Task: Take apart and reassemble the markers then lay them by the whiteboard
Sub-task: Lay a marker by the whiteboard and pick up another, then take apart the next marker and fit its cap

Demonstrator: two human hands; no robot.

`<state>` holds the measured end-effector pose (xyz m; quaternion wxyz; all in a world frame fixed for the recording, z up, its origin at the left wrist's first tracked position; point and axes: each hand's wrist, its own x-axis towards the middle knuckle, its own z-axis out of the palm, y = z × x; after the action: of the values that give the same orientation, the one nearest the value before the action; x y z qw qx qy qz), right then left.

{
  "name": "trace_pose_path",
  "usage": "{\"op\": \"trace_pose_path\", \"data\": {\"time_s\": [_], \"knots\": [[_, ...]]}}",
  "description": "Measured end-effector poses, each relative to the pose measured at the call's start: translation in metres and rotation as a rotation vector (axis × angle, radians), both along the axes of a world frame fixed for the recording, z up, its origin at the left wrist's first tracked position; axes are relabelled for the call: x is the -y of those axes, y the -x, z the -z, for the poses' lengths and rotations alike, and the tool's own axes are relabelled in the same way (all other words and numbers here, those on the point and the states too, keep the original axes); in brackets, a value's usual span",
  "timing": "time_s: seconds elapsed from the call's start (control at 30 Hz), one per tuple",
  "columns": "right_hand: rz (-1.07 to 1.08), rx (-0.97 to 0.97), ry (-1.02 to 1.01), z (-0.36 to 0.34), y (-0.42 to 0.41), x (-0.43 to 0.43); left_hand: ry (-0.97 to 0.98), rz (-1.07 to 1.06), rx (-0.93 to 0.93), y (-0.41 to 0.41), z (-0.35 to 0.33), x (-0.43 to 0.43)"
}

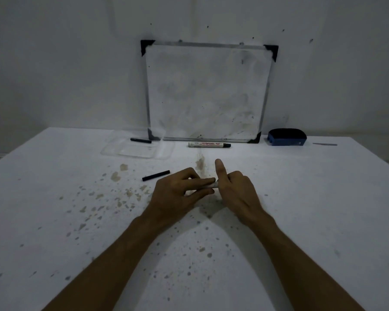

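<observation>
Below: marker [208,185] held between my hands.
My left hand [180,193] and right hand [238,189] pinch its ends; a second marker [209,144] lies by the whiteboard [208,93].

Two bare forearms reach forward from the bottom edge and converge toward the middle. The left hand [177,194] lies palm down, its fingers [203,182] stretched to the right and pinched around the slim white marker barrel [210,185] that shows between the hands. The right hand [236,189] meets it from the other side, fingers curled around the barrel's right end, thumb [220,168] raised and pointing up and away. Both wrists are level, close together.
</observation>
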<state>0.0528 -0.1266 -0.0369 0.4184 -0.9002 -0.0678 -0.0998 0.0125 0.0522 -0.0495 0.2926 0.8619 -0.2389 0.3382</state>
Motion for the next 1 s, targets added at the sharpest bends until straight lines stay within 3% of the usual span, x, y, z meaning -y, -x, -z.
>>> {"op": "trace_pose_path", "data": {"time_s": [0.1, 0.2, 0.27, 0.33, 0.4, 0.47, 0.53, 0.67, 0.77, 0.83, 0.9, 0.93, 1.0], "knots": [[0.005, 0.062, -0.009, 0.002, -0.002, -0.002, 0.011, 0.042, -0.037, 0.002, -0.002, 0.0], [-0.077, 0.215, -0.117, 0.002, 0.0, 0.001, 0.257, 0.205, -0.422, 0.009, -0.013, 0.004], [-0.184, 0.354, -0.12, 0.001, 0.005, 0.002, 0.315, 0.28, -0.692, 0.009, -0.021, -0.001], [-0.282, 0.486, -0.09, -0.001, 0.011, 0.003, 0.329, 0.336, -0.857, 0.008, -0.022, -0.013], [-0.296, 0.56, -0.044, -0.001, 0.013, 0.003, 0.347, 0.355, -0.907, 0.008, -0.021, -0.018], [-0.214, 0.463, -0.026, -0.003, 0.011, 0.0, 0.393, 0.298, -0.802, 0.011, -0.016, -0.013], [-0.1, 0.17, -0.03, -0.005, 0.009, -0.001, 0.368, 0.197, -0.575, 0.013, -0.009, -0.003], [0.02, -0.139, -0.017, -0.004, 0.0, 0.0, -0.113, -0.029, 0.063, 0.006, -0.002, 0.002], [0.019, -0.198, -0.051, -0.005, -0.005, 0.002, -0.152, -0.021, 0.207, 0.005, -0.003, 0.005], [-0.036, -0.048, -0.1, -0.005, 0.002, 0.005, 0.073, 0.122, -0.055, 0.011, -0.008, 0.01], [-0.182, 0.281, -0.104, -0.001, 0.01, 0.009, 0.321, 0.283, -0.592, 0.013, -0.019, 0.004], [-0.269, 0.42, -0.064, -0.001, 0.014, 0.01, 0.373, 0.332, -0.803, 0.014, -0.024, -0.003], [-0.348, 0.572, 0.005, -0.001, 0.015, 0.011, 0.403, 0.377, -1.004, 0.015, -0.025, -0.015]]}}
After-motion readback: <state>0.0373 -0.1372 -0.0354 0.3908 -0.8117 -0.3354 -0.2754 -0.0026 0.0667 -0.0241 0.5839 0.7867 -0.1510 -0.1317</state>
